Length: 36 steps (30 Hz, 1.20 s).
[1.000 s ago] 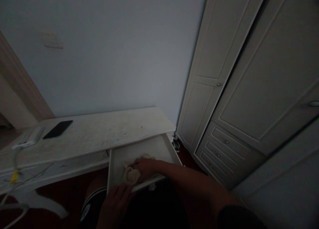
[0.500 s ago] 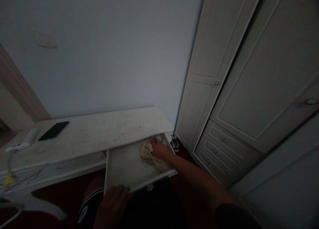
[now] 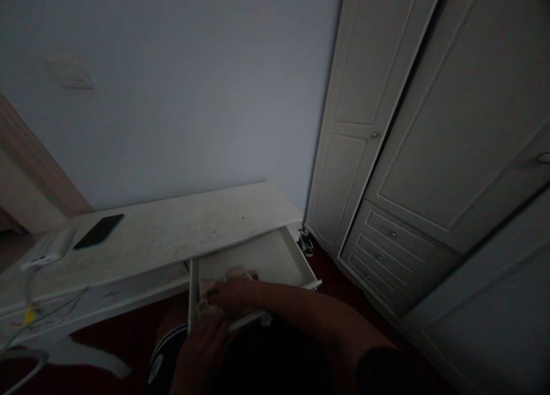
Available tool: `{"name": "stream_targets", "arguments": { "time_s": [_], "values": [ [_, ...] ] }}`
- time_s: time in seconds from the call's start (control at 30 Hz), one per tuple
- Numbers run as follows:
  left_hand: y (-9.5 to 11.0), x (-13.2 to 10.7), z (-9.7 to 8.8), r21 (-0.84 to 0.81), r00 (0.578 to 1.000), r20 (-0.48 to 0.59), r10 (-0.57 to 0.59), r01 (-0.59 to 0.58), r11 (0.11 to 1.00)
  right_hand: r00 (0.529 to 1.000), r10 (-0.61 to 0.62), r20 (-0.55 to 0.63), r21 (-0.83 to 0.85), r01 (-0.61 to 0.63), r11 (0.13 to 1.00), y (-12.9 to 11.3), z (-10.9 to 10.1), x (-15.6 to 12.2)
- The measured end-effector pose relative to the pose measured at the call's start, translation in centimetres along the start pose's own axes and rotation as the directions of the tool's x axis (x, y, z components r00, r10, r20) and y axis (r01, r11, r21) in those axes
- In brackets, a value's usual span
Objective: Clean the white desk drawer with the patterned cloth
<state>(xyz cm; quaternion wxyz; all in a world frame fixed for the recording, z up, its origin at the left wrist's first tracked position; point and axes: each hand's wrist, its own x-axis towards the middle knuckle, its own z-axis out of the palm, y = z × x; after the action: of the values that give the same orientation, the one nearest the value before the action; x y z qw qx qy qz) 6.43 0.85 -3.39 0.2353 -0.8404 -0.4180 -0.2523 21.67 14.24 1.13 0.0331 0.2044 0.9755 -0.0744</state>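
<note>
A white drawer (image 3: 277,254) stands pulled out under the desk top. In its left part lies a crumpled beige cloth (image 3: 209,312), partly covered by my hands. My right hand (image 3: 232,294) reaches across the drawer and presses into the cloth, its fingers closed on it. At the front left corner, my left hand (image 3: 205,340) grips the drawer's front edge, fingers curled over the rim close to the cloth. Dim light hides the details of the fingertips.
A dark phone (image 3: 98,231) and a white power strip (image 3: 48,249) lie on the white desk top (image 3: 172,223). To the right stands a white wardrobe (image 3: 412,154) with small drawers. A shoe (image 3: 305,245) sits on the dark red floor between them.
My right hand has moved the beige cloth from the drawer's right side to its left, near my left hand. My left hand stays at the front edge.
</note>
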Motion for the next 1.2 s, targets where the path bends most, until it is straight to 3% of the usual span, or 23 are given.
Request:
{"name": "stream_targets", "arguments": {
  "time_s": [0.13,0.2,0.27,0.33,0.37,0.43,0.5,0.53,0.57,0.6,0.63,0.7,0.73,0.77,0.8,0.87,0.93,1.03,1.1,1.2],
  "values": [
    [0.1,0.3,-0.2,-0.007,0.975,0.188,-0.118,0.121,0.993,0.996,0.001,0.088,0.065,-0.007,0.998,1.9,-2.2,-3.9],
    [0.2,0.3,-0.2,0.004,0.951,0.266,-0.158,0.163,0.987,0.998,0.064,0.025,0.175,-0.068,0.982,3.4,-4.1,-7.5],
    [0.2,0.2,-0.2,0.010,0.943,0.286,-0.170,0.174,0.985,0.978,0.168,-0.120,0.369,-0.113,0.922,4.8,-6.0,-12.2],
    [0.1,0.1,-0.1,0.014,0.951,0.265,-0.160,0.162,0.987,0.893,0.359,-0.270,0.621,-0.123,0.774,5.8,-7.4,-17.8],
    [0.0,0.0,0.0,0.016,0.954,0.257,-0.154,0.155,0.988,0.833,0.464,-0.301,0.746,-0.098,0.659,6.1,-7.9,-20.9],
    [-0.2,-0.1,0.0,0.022,0.951,0.270,-0.153,0.152,0.988,0.656,0.686,-0.314,0.899,-0.027,0.437,6.5,-8.2,-26.8],
    [-0.4,0.0,-0.2,0.025,0.931,0.325,-0.167,0.168,0.986,0.462,0.845,-0.271,0.953,0.005,0.302,6.7,-7.7,-31.6],
    [-0.4,0.1,-0.3,0.024,0.917,0.360,-0.173,0.176,0.984,0.414,0.881,-0.227,0.969,0.004,0.248,6.7,-7.4,-33.2],
    [-0.3,0.2,-0.5,0.023,0.902,0.392,-0.180,0.186,0.982,0.407,0.893,-0.193,0.976,-0.015,0.218,6.6,-6.9,-34.2],
    [-0.3,0.3,-0.7,0.019,0.889,0.417,-0.186,0.196,0.980,0.438,0.883,-0.168,0.976,-0.049,0.210,6.5,-6.4,-34.4],
    [-0.3,0.5,-0.8,0.013,0.880,0.435,-0.193,0.208,0.978,0.498,0.853,-0.158,0.967,-0.098,0.237,6.3,-5.9,-33.9],
    [-0.3,0.7,-0.9,-0.003,0.869,0.446,-0.212,0.238,0.971,0.606,0.773,-0.187,0.891,-0.226,0.393,5.5,-5.0,-31.4],
    [-0.4,0.8,-1.0,-0.010,0.870,0.439,-0.223,0.253,0.967,0.632,0.741,-0.228,0.809,-0.301,0.505,4.9,-4.7,-29.7],
    [-0.6,0.9,-0.9,-0.013,0.875,0.423,-0.236,0.266,0.964,0.614,0.736,-0.285,0.695,-0.396,0.600,4.2,-4.3,-27.8],
    [-0.7,1.0,-0.9,-0.013,0.881,0.403,-0.248,0.276,0.961,0.607,0.729,-0.318,0.582,-0.482,0.655,3.4,-4.0,-26.0],
    [-1.1,1.4,-1.1,0.000,0.890,0.369,-0.267,0.287,0.958,0.645,0.690,-0.328,0.409,-0.562,0.719,1.5,-3.6,-22.6],
    [-1.4,2.0,-1.4,0.019,0.880,0.387,-0.276,0.292,0.956,0.687,0.645,-0.335,0.324,-0.559,0.764,-0.7,-3.3,-19.7],
    [-1.4,3.4,-2.1,0.043,0.830,0.488,-0.271,0.287,0.957,0.741,0.550,-0.386,0.293,-0.467,0.835,-3.7,-2.9,-15.3],
    [-1.4,4.6,-2.5,0.073,0.767,0.573,-0.287,0.301,0.951,0.772,0.476,-0.421,0.282,-0.388,0.878,-5.1,-2.9,-12.4],
    [-1.6,6.7,-2.8,0.099,0.678,0.657,-0.329,0.355,0.929,0.769,0.440,-0.464,0.283,-0.341,0.896,-5.6,-3.5,-9.6]
  ]
}}
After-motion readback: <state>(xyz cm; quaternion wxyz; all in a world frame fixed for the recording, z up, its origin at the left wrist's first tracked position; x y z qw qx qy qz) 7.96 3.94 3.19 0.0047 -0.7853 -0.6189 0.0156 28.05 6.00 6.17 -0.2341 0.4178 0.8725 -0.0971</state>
